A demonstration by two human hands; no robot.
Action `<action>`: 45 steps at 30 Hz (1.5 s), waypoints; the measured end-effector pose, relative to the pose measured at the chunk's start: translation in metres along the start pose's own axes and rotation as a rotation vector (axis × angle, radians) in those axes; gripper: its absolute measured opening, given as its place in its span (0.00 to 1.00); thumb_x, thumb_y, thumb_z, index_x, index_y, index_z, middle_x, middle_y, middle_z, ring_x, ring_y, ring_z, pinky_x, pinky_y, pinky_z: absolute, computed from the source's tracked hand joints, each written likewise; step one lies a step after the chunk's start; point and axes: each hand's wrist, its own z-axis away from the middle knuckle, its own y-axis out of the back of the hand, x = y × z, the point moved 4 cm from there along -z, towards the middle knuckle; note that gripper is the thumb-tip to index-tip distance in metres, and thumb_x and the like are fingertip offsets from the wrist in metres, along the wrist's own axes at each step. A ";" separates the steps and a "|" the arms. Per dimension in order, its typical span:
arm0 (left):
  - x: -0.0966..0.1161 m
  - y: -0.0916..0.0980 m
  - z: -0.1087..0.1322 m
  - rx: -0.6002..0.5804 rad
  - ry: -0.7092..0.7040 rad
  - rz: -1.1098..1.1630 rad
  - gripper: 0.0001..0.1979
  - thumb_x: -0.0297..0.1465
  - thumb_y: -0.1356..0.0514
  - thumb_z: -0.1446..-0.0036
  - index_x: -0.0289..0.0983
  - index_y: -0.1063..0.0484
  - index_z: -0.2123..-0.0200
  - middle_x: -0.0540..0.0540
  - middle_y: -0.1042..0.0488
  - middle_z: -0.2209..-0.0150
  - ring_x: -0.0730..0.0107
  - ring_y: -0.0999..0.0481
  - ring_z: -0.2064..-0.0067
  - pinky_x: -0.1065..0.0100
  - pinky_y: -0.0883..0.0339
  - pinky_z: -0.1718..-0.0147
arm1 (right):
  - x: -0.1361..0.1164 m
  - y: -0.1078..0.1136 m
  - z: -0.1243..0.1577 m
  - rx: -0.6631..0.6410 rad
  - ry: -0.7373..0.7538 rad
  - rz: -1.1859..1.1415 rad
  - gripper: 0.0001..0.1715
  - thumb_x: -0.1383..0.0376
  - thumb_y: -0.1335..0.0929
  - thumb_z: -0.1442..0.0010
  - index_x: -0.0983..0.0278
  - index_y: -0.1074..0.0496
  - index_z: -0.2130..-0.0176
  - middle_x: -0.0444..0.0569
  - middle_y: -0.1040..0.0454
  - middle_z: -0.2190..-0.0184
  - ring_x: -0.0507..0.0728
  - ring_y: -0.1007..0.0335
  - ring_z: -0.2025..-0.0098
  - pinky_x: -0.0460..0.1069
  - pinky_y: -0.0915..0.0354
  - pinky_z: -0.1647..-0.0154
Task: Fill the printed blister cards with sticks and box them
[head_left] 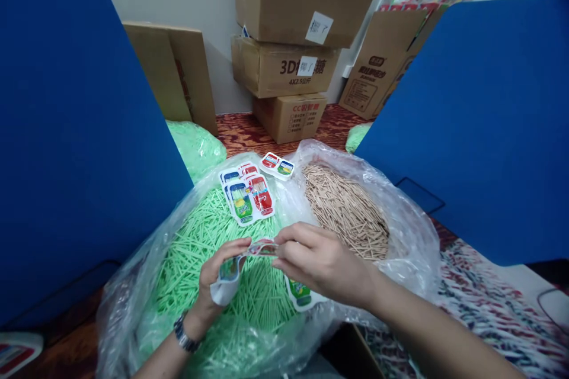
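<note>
A small printed pouch [229,270] is bent between my two hands above the green sticks. My left hand [208,284], a watch on its wrist, is closed around the pouch's left side. With bent fingertips, my right hand [322,262] pinches the right end of its upper edge, which bows apart. Under that hand another pouch [299,295] with a green can picture is partly hidden. A pile of pouches [249,195] printed with green and red cans lies on the thin green sticks [191,243], inside a clear plastic bag [120,308].
Thin brown sticks [347,207] fill a bag at right, with one pouch [277,166] between the bags. Blue panels [80,148] stand on both sides. Stacked cardboard boxes [288,65] are at the back. A multicoloured shaggy rug [484,308] lies at lower right.
</note>
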 end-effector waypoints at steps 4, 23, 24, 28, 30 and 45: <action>0.012 0.001 -0.002 -0.023 -0.013 0.055 0.13 0.21 0.40 0.45 0.40 0.26 0.58 0.43 0.22 0.56 0.62 0.22 0.55 0.60 0.27 0.55 | -0.009 0.002 0.007 0.075 0.041 0.024 0.09 0.66 0.35 0.38 0.68 0.29 0.69 0.51 0.27 0.65 0.50 0.32 0.62 0.44 0.32 0.62; 0.030 -0.004 -0.004 0.014 -0.090 0.148 0.13 0.21 0.40 0.45 0.40 0.28 0.57 0.44 0.21 0.61 0.60 0.23 0.55 0.57 0.30 0.53 | -0.021 0.001 0.012 0.117 0.147 0.089 0.06 0.69 0.35 0.38 0.67 0.28 0.63 0.46 0.24 0.67 0.50 0.30 0.68 0.45 0.31 0.67; 0.031 -0.005 -0.004 0.018 -0.098 0.149 0.13 0.21 0.40 0.45 0.40 0.29 0.57 0.45 0.22 0.61 0.61 0.23 0.56 0.56 0.31 0.52 | -0.022 0.001 0.012 0.130 0.169 0.113 0.06 0.70 0.35 0.38 0.67 0.28 0.62 0.46 0.23 0.68 0.50 0.30 0.68 0.46 0.31 0.67; 0.027 -0.015 0.004 0.003 -0.066 0.120 0.18 0.23 0.35 0.51 0.40 0.33 0.57 0.47 0.24 0.64 0.60 0.24 0.58 0.53 0.32 0.52 | -0.024 -0.003 0.014 0.213 0.234 0.188 0.04 0.71 0.34 0.40 0.67 0.28 0.66 0.46 0.24 0.72 0.51 0.30 0.68 0.47 0.30 0.67; 0.022 -0.017 0.008 -0.005 0.001 0.070 0.21 0.23 0.34 0.53 0.39 0.34 0.55 0.46 0.25 0.64 0.62 0.25 0.61 0.59 0.29 0.60 | -0.024 -0.006 0.016 0.224 0.250 0.196 0.03 0.71 0.33 0.41 0.67 0.28 0.66 0.47 0.24 0.71 0.51 0.29 0.68 0.47 0.30 0.67; 0.019 -0.014 0.004 -0.076 0.025 0.130 0.11 0.27 0.33 0.53 0.39 0.30 0.65 0.48 0.27 0.69 0.62 0.26 0.63 0.61 0.32 0.62 | -0.017 0.002 0.022 0.158 0.217 0.044 0.04 0.70 0.30 0.44 0.64 0.28 0.64 0.47 0.23 0.60 0.52 0.29 0.63 0.48 0.30 0.65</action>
